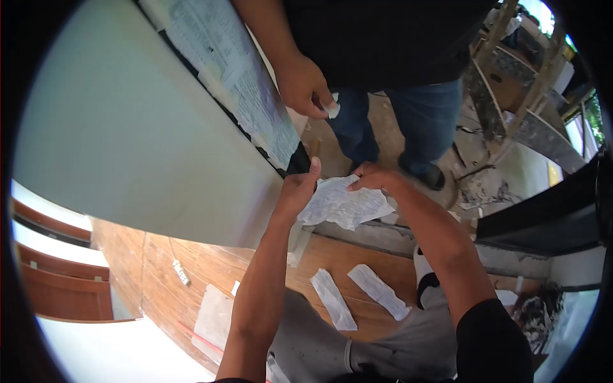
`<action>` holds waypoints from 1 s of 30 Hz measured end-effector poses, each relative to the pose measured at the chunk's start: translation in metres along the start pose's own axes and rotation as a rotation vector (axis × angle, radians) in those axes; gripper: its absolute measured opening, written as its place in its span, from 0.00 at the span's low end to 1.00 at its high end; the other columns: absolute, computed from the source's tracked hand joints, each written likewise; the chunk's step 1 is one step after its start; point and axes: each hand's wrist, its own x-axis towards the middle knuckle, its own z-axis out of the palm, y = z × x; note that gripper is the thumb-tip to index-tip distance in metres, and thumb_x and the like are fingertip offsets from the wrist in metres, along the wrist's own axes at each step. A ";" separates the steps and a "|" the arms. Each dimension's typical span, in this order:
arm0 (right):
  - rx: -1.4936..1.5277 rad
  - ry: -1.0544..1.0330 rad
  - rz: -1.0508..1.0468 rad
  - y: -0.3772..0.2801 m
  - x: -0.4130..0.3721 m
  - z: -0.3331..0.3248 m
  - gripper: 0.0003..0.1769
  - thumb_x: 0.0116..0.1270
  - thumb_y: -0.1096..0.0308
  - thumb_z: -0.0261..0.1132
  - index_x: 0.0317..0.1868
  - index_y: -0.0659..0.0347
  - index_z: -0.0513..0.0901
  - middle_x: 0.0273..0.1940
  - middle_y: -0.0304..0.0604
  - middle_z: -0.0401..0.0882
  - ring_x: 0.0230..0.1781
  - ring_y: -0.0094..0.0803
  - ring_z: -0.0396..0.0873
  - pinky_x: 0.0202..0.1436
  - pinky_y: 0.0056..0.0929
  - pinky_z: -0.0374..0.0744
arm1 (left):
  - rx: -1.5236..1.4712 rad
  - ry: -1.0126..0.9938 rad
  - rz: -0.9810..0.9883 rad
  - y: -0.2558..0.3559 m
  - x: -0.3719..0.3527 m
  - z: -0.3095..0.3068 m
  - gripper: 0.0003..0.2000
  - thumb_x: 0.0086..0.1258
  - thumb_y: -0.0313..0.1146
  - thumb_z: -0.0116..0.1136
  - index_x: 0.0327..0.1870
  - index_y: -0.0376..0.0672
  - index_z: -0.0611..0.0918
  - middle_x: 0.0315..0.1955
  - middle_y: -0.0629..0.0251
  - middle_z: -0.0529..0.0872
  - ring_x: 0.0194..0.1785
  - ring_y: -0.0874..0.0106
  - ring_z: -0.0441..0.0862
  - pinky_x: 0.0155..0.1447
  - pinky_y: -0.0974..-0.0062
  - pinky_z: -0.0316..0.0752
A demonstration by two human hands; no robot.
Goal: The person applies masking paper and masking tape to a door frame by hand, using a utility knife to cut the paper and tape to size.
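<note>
A crumpled, torn sheet of printed paper (348, 203) is stretched between my two hands. My left hand (299, 193) grips its left edge, thumb pointing up, close to the lower end of a paper-covered strip (230, 76) along the edge of a white panel. My right hand (375, 179) pinches the sheet's upper right part between thumb and fingers. Below, two folded paper strips (333, 300) (378, 292) lie on the wooden floor (306, 255) near my legs.
A co-worker in a dark top and jeans (421, 115) stands opposite, a small white scrap in one hand (305, 86). The large white panel (140, 127) fills the left. Wooden framing and debris (504, 96) are at upper right; a power strip (181, 272) lies on the floor.
</note>
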 end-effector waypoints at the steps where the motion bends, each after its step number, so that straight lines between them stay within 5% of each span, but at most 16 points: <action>1: 0.076 -0.037 -0.017 -0.001 0.010 -0.001 0.26 0.60 0.55 0.79 0.53 0.64 0.89 0.44 0.46 0.90 0.45 0.34 0.85 0.50 0.34 0.79 | -0.008 0.046 -0.028 0.005 -0.001 -0.003 0.23 0.68 0.49 0.74 0.44 0.32 0.89 0.27 0.71 0.82 0.31 0.82 0.72 0.34 0.78 0.66; 3: 0.174 -0.098 -0.054 0.001 0.034 0.005 0.27 0.59 0.55 0.80 0.54 0.65 0.89 0.45 0.45 0.90 0.46 0.34 0.85 0.51 0.33 0.79 | 0.190 0.040 0.248 0.005 -0.003 -0.002 0.16 0.70 0.40 0.72 0.43 0.32 0.89 0.27 0.70 0.83 0.31 0.83 0.73 0.35 0.77 0.68; 10: 0.436 -0.462 -0.068 0.024 0.087 0.023 0.33 0.59 0.59 0.81 0.61 0.68 0.84 0.55 0.46 0.86 0.58 0.36 0.81 0.62 0.34 0.75 | 0.354 0.314 0.310 -0.003 0.019 0.002 0.03 0.70 0.23 0.64 0.37 0.36 0.88 0.28 0.67 0.88 0.29 0.81 0.78 0.34 0.77 0.72; 12: 0.503 -0.582 -0.027 0.024 0.093 0.016 0.35 0.60 0.60 0.81 0.63 0.69 0.82 0.58 0.46 0.85 0.60 0.36 0.80 0.64 0.34 0.74 | 0.571 0.475 0.637 -0.005 0.024 0.007 0.02 0.70 0.22 0.63 0.38 0.38 0.87 0.28 0.66 0.89 0.28 0.78 0.80 0.33 0.76 0.73; 18: 0.363 -0.695 0.026 0.039 0.094 -0.005 0.35 0.62 0.62 0.80 0.65 0.70 0.80 0.63 0.46 0.83 0.63 0.36 0.79 0.66 0.35 0.74 | 0.393 0.703 0.573 -0.009 0.001 0.010 0.06 0.68 0.21 0.64 0.44 0.35 0.86 0.31 0.54 0.90 0.36 0.64 0.89 0.41 0.69 0.80; 20: 0.562 -0.593 0.147 0.064 0.098 -0.001 0.32 0.64 0.64 0.79 0.65 0.69 0.80 0.63 0.45 0.82 0.65 0.36 0.78 0.67 0.35 0.74 | 0.380 0.679 0.501 0.021 -0.020 0.021 0.06 0.68 0.22 0.66 0.44 0.35 0.86 0.32 0.58 0.90 0.35 0.68 0.87 0.43 0.70 0.80; 25: 0.933 -0.667 0.141 0.094 0.100 0.028 0.32 0.67 0.65 0.76 0.67 0.69 0.77 0.63 0.44 0.82 0.66 0.37 0.77 0.70 0.37 0.72 | 0.747 0.379 0.445 0.033 -0.022 0.013 0.10 0.68 0.26 0.68 0.46 0.31 0.85 0.30 0.52 0.88 0.35 0.68 0.86 0.43 0.68 0.78; 30: 0.968 -0.484 0.245 0.084 0.104 0.048 0.29 0.70 0.64 0.74 0.68 0.62 0.77 0.63 0.44 0.82 0.66 0.37 0.77 0.71 0.45 0.71 | 0.907 0.488 0.510 0.047 -0.009 0.020 0.06 0.70 0.24 0.64 0.41 0.30 0.83 0.31 0.44 0.87 0.34 0.53 0.86 0.40 0.62 0.77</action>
